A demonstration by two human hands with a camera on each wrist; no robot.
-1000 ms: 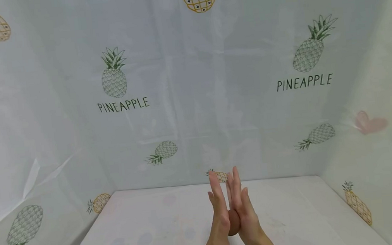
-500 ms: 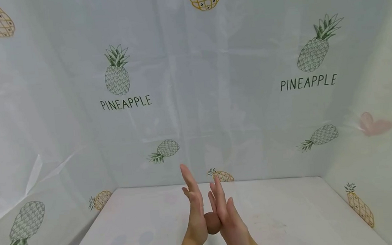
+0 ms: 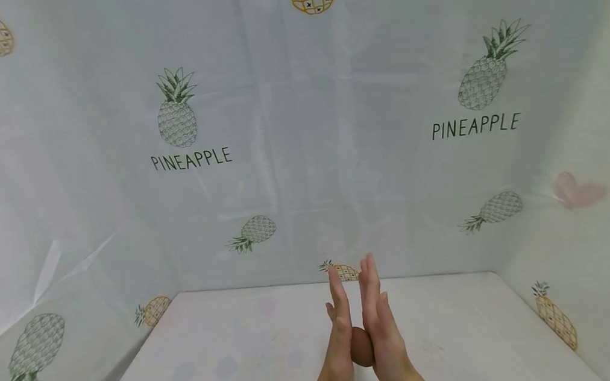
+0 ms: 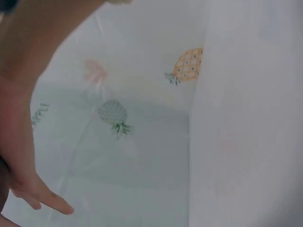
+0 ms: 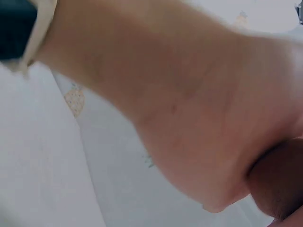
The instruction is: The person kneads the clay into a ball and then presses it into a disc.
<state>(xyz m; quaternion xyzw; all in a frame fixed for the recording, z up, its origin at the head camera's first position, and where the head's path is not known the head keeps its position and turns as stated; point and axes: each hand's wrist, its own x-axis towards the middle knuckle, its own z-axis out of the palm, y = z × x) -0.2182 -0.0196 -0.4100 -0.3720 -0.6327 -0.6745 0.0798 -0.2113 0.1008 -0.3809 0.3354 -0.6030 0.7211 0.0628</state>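
A smooth brown ball (image 3: 361, 347), like clay or dough, is pressed between the two palms above the table. On its left side lies the palm of my left hand (image 3: 340, 332), fingers straight and pointing up and away. Against the ball's other side is my right hand (image 3: 384, 335), its fingers straight too. Toward the fingertips the hands stand slightly apart. The right wrist view shows the brown ball (image 5: 279, 179) under the right palm (image 5: 208, 127). Only a dark sliver of it appears at the left wrist view's edge, beside a hand (image 4: 19, 137).
A white table top (image 3: 230, 336) with faint coloured spots lies below the hands. White sheeting printed with pineapples (image 3: 303, 172) rises behind it and along both sides. A strap with a dark device (image 5: 23, 33) sits on the right wrist.
Both hands and the ball shifted left by half a second ago, then came back right. The palms have slid against each other, with the ball staying between them. The head view shifted slightly.
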